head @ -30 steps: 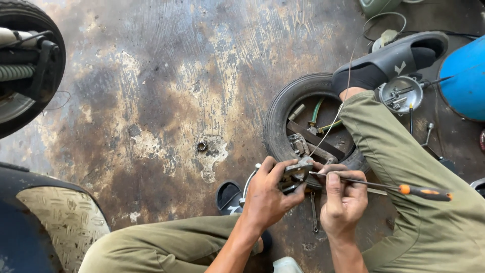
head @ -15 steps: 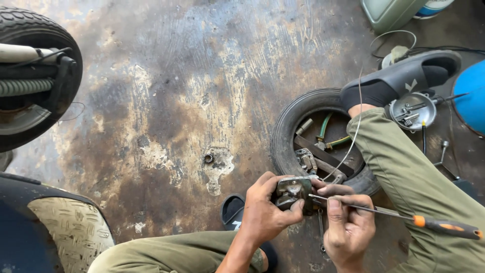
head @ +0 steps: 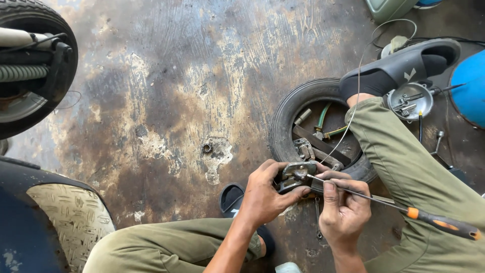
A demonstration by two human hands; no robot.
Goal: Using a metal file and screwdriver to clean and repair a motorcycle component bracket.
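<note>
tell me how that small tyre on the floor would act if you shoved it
The small tyre lies flat on the stained floor, so it would likely slide, not roll. Tools and scrap parts sit inside it, probably adding drag. Its rubber looks thick, so it should keep its shape.

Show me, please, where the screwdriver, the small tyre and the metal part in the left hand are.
screwdriver (head: 439, 221): head view, orange-black handle.
small tyre (head: 283, 121): head view, left sidewall.
metal part (head: 295, 175): head view, its middle.

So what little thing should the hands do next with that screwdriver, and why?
Probably press the screwdriver tip into the metal part and turn or pry. The left hand already grips the part, and the right hand has the tip touching it.
</note>
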